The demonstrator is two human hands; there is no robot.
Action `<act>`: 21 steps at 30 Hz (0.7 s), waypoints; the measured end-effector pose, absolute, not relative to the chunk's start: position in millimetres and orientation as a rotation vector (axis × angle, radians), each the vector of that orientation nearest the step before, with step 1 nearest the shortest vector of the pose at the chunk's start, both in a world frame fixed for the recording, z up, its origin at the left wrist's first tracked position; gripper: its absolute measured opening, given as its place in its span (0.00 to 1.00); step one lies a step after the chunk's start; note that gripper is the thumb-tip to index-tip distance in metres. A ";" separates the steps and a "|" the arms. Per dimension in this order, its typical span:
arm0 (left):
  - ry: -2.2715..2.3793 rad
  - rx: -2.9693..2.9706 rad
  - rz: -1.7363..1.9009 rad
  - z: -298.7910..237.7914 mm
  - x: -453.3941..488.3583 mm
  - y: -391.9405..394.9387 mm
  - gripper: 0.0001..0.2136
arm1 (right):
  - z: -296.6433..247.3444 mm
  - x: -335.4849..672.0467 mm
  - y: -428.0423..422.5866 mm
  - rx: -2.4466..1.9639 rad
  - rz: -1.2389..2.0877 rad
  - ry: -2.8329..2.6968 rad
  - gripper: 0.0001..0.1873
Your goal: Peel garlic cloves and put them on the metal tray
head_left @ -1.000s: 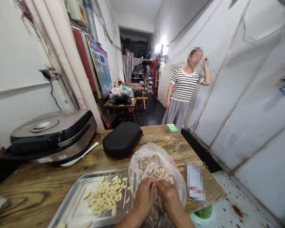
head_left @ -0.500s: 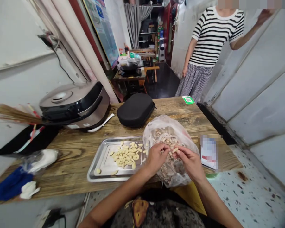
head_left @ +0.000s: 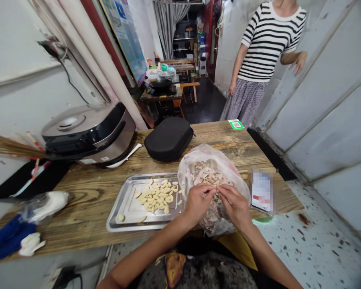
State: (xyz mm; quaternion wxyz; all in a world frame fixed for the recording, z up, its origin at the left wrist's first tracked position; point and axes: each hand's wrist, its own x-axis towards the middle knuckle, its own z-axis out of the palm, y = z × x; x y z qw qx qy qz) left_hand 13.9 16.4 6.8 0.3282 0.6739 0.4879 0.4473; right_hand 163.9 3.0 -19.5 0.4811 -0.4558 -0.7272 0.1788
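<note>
My left hand [head_left: 198, 202] and my right hand [head_left: 235, 204] meet fingertip to fingertip over an open plastic bag [head_left: 192, 158]. Both are closed in a pinch around a garlic clove, which the fingers now almost wholly cover. Papery garlic skins [head_left: 209, 170] fill the bag beneath them. To the left lies a shallow metal tray [head_left: 116, 212], its near right side close to my left wrist. Peeled pale garlic cloves [head_left: 158, 196] are heaped on it, with a couple lying apart near its front edge.
A black zipped case [head_left: 168, 138] and a large cooker [head_left: 87, 132] stand behind the tray. A phone [head_left: 262, 190] lies right of the bag. Tissue [head_left: 31, 243] and blue cloth [head_left: 10, 237] are at far left. A person in a striped top [head_left: 270, 44] stands beyond the table.
My fingertips have come together, covering the clove that showed at my right fingers. The view has shifted slightly. The standing person has lowered one raised hand.
</note>
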 end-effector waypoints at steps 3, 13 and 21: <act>1.373 1.779 1.125 7.5 17.1 14.9 0.06 | -23.8 160.9 3.4 -1.110 0.343 -1.813 0.16; 1.541 1.802 1.043 2.4 14.9 15.5 0.07 | -12.4 152.9 0.6 -1.171 0.580 -1.604 0.14; 1.525 2.020 0.871 -2.7 2.7 18.3 0.12 | -19.5 144.0 1.6 -1.161 1.068 -1.221 0.16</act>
